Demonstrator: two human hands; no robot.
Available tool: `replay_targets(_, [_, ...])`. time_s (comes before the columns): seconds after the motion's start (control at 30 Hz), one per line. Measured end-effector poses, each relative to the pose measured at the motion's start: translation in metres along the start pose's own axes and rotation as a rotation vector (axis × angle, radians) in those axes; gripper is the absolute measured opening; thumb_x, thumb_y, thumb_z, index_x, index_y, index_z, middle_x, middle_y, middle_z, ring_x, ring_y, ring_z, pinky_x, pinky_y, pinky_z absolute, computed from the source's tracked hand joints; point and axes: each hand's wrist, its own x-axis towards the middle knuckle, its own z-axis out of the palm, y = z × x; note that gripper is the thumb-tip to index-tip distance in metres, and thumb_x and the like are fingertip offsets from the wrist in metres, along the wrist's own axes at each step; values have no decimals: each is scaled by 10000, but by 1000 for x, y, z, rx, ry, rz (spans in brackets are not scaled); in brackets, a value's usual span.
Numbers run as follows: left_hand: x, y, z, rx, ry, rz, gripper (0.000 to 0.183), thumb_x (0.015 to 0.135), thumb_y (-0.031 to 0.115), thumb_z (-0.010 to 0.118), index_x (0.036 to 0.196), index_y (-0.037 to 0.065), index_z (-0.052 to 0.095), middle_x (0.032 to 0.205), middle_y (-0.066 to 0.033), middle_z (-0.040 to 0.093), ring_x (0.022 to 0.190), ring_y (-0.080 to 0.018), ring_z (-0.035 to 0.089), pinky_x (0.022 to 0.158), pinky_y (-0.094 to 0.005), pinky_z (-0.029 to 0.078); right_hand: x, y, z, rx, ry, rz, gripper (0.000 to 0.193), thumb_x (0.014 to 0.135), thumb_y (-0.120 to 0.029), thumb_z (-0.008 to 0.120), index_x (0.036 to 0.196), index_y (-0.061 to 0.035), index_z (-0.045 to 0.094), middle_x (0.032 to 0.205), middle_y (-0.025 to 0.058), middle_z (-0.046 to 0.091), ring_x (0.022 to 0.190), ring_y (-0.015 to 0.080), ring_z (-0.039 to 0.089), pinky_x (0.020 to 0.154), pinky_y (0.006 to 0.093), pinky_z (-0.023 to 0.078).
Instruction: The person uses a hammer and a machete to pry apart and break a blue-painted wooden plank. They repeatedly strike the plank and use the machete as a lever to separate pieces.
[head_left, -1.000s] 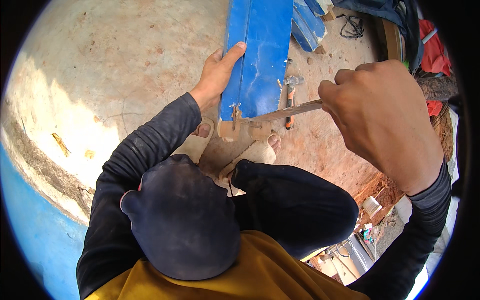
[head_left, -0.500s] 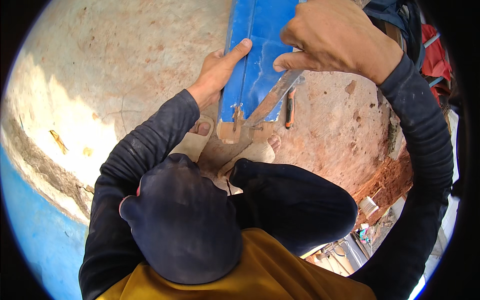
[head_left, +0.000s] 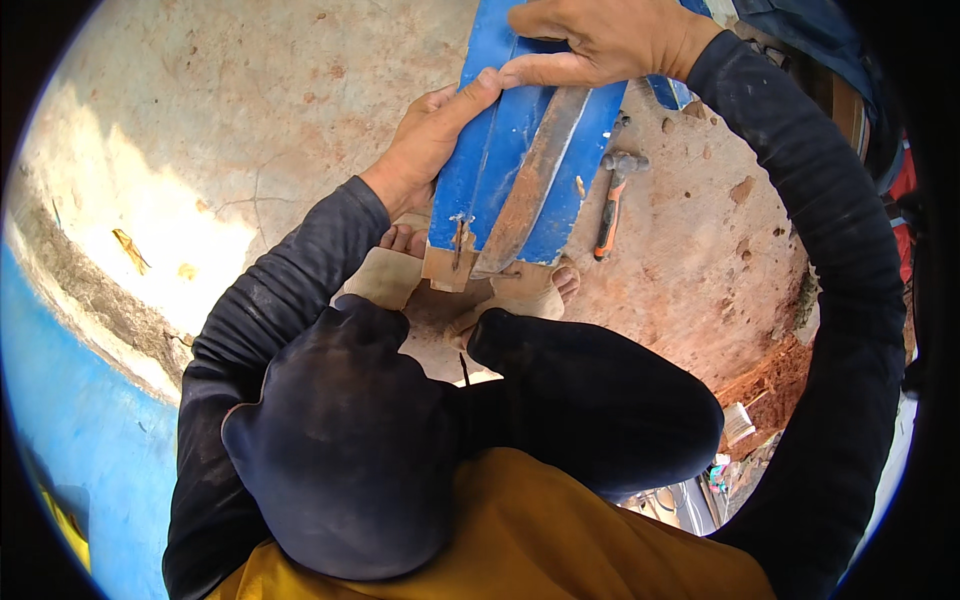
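A blue-painted wooden board (head_left: 471, 180), bare and splintered at its near end, extends away from between my feet. My left hand (head_left: 430, 135) grips its left edge, thumb pressed on the painted face. Over the board, my right hand (head_left: 590, 45) is closed on a machete, its handle hidden by the fingers. The rusty machete blade (head_left: 537, 185) lies lengthwise along the board, its tip near the bare wood. My right thumb meets or nearly meets my left thumb. Bent nails seem to stick out at the board's near end.
A hammer (head_left: 612, 205) with an orange and black handle lies on the stained concrete floor (head_left: 690, 230), right of the board. Dark cloth (head_left: 820, 50) is at the upper right. A blue surface (head_left: 90, 450) borders the left, and clutter (head_left: 690, 500) lies beyond my right knee.
My right hand has moved left, bringing the machete from a slant across the board's right corner to lie along its face. The board's near end has shifted slightly left, and more of the hammer shows.
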Motion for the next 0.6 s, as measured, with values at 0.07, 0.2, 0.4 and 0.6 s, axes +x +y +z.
replay_targets(0.07, [0,0,-2,0,-14,-1,738,1007,605,610,1398,-17,544,1211,-166,699,1071,-214,727,899,-369,632,-4,4,12,48,129,-41,557,903,-593,695,636,-118,578,573,137,567,531,363,602,474,452,438])
replay_targets(0.2, [4,-2,-3,59,2,-18,775,991,621,623,1412,-23,534,1232,-191,691,1102,-222,721,916,-365,628,-13,7,22,41,234,-28,541,898,-581,711,659,-125,545,580,125,548,550,351,603,486,444,437])
replay_targets(0.4, [5,-4,2,104,36,8,776,1000,588,627,1410,-63,522,1244,-210,687,1128,-232,715,936,-374,619,-57,-22,3,-49,-133,246,503,884,-580,718,740,-108,622,616,125,602,586,316,651,542,429,490])
replay_targets(0.6, [4,-3,0,83,-26,33,789,1008,556,625,1446,-84,481,1298,-235,655,1177,-264,694,990,-395,594,-127,-88,-52,54,-204,446,556,912,-565,719,742,-43,633,626,159,581,646,337,650,627,464,497])
